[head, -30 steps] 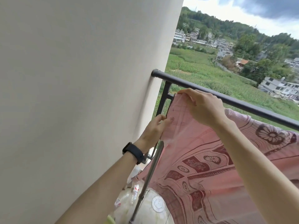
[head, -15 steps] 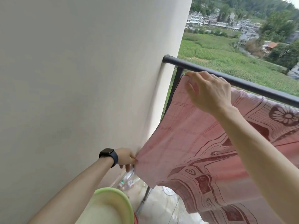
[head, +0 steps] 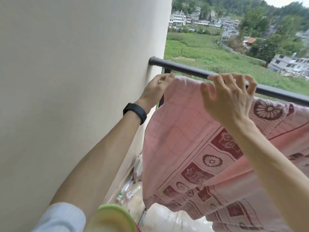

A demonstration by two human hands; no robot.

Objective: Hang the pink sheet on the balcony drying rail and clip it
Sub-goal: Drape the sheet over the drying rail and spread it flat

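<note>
The pink sheet [head: 180, 136], printed with dark red flower panels, hangs just below the dark balcony rail [head: 187, 68] and drapes down to the right. My left hand [head: 156, 89], with a black band on the wrist, pinches the sheet's top left corner close to the wall. My right hand [head: 229, 99] grips the top edge further right, fingers curled at the height of the rail. No clip is visible.
A cream wall [head: 75, 81] fills the left, and the rail ends in it. Bottles and plastic litter [head: 127, 193] lie on the floor by the wall. A green rim [head: 113, 213] shows at the bottom edge. Beyond the rail are fields and houses.
My left hand has risen from the sheet's lower edge near the wall to the top corner by the rail. My right hand keeps its hold on the top edge.
</note>
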